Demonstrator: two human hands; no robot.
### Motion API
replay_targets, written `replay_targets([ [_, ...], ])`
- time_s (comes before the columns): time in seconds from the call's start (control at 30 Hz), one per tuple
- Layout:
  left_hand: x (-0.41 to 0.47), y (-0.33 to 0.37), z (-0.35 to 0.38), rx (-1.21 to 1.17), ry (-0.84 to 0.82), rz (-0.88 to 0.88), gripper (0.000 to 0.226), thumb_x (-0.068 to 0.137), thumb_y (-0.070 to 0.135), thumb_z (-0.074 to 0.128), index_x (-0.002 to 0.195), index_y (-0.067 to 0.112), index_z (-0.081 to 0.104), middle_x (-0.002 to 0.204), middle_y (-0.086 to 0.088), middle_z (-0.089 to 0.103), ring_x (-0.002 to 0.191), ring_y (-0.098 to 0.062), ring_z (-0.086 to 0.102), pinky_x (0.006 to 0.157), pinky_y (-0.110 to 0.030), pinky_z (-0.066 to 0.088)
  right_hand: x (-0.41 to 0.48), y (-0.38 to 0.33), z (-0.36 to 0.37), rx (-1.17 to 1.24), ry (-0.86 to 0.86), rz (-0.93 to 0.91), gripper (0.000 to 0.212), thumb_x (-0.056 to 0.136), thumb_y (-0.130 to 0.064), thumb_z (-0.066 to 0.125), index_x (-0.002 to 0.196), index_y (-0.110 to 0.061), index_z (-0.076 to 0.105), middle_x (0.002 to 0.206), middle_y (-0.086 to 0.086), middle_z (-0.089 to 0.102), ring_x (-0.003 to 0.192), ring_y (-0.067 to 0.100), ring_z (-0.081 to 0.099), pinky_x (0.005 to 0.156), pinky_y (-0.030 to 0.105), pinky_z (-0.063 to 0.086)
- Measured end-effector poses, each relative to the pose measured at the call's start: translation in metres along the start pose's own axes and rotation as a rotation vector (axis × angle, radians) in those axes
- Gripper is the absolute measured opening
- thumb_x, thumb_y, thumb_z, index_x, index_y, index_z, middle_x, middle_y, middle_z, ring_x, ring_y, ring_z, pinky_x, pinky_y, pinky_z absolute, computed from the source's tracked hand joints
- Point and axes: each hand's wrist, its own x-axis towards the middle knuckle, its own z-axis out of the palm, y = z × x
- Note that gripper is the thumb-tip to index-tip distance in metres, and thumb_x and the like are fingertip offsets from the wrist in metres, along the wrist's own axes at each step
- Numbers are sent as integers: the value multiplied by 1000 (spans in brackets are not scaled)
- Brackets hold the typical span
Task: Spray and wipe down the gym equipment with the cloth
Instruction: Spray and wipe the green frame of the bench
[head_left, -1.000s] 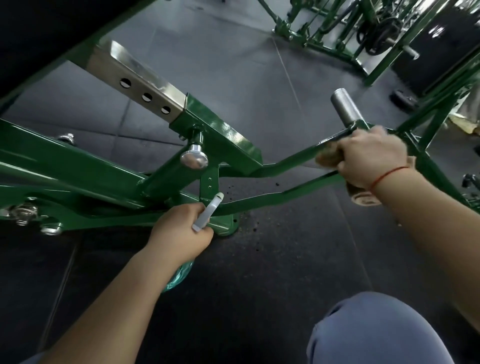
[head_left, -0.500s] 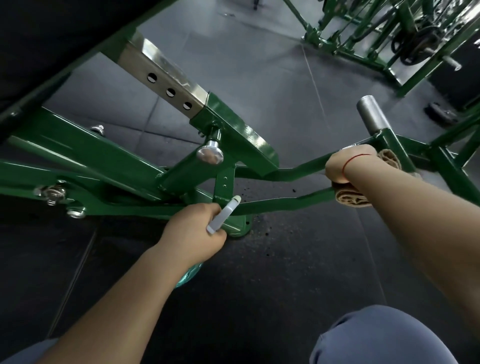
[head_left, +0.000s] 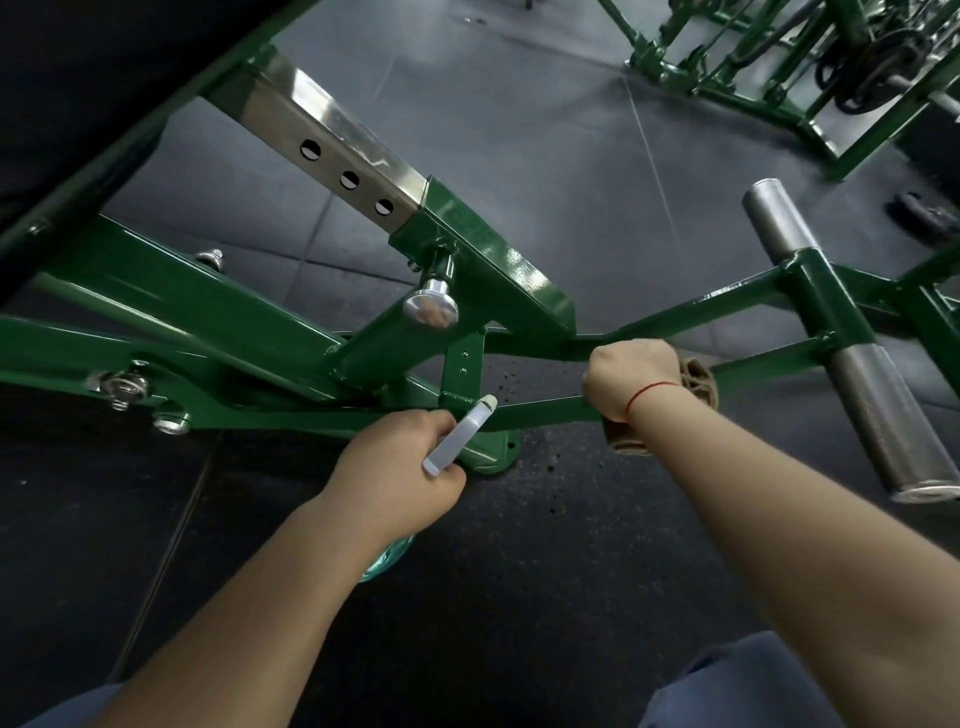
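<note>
A person's left hand (head_left: 400, 478) and right hand (head_left: 628, 376) are bare, as are both forearms, with a thin red thread bracelet (head_left: 652, 388) around the right wrist and blue-grey trousers (head_left: 737, 686) over the legs.

My left hand (head_left: 400, 478): grips the spray bottle (head_left: 457, 436), grey nozzle up against the green frame (head_left: 156, 291).
My right hand (head_left: 631, 376): holds the tan cloth (head_left: 698, 376) on the lower bar (head_left: 545, 410).
Chrome sleeve (head_left: 852, 374): right of my cloth, apart.
Floor (head_left: 519, 156): dark tiles.
</note>
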Motion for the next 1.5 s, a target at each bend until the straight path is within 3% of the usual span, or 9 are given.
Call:
replay_targets([
  [0.27,-6,-5,-2,-12,-15,-3,3,88,18,60,91,16,61,85,-4,64,78,-25,61,71,-43,52,0,-43,34,327,253,-44,14,97,-30,51,88,-20,55,86,-1,62,81,25,51,72,35,33],
  [0.43,-8,-5,-3,-17,-33,1,2,89,18,61,91,18,61,85,-3,63,78,-24,60,71,-42,52,3,-65,21,424,174,-88,18,100,-30,44,88,-20,52,92,4,67,80,28,57,73,36,42],
  [0.57,-6,-5,-2,9,-44,-4,3,90,19,61,93,20,61,87,-3,63,79,-25,60,72,-43,52,4,-86,10,427,111,-179,27,103,-34,38,107,-14,57,108,7,67,98,28,62,86,38,47],
  [0.73,-3,0,4,23,-73,-22,4,89,19,60,92,23,61,86,-1,64,78,-23,61,70,-40,52,7,-74,1,343,-164,-306,38,88,-48,58,117,-25,50,115,1,57,110,25,55,93,42,45],
  [0.9,1,7,7,27,-84,-33,1,87,19,60,88,20,60,84,-4,64,78,-28,62,70,-44,53,-1,-67,-2,294,-87,-325,28,97,-43,44,120,-31,55,116,-1,55,116,28,55,90,44,42],
  [1.03,3,9,7,36,-76,-26,3,87,19,59,85,21,58,82,-4,64,77,-28,62,68,-43,52,-14,-31,0,353,-21,-257,29,99,-46,46,122,-35,60,115,0,56,114,28,52,97,45,40],
  [1.27,12,13,11,49,-78,-52,6,88,21,60,84,24,58,82,-3,63,75,-25,61,63,-34,46,-36,45,-15,107,57,-89,28,97,-33,55,125,-34,61,117,-1,56,117,26,48,99,45,35],
  [1.4,18,20,16,46,-92,-54,4,90,21,60,87,24,59,84,-2,64,76,-24,60,63,-33,46,-56,88,-26,142,221,65,23,95,-38,57,115,-37,66,113,-4,59,114,25,50,98,43,34],
  [1.5,22,26,20,37,-104,-47,5,90,21,60,86,24,59,84,-1,65,76,-23,62,64,-34,48,-67,100,-19,216,398,174,43,85,-22,61,126,-35,62,126,-4,59,122,27,45,99,42,30],
])
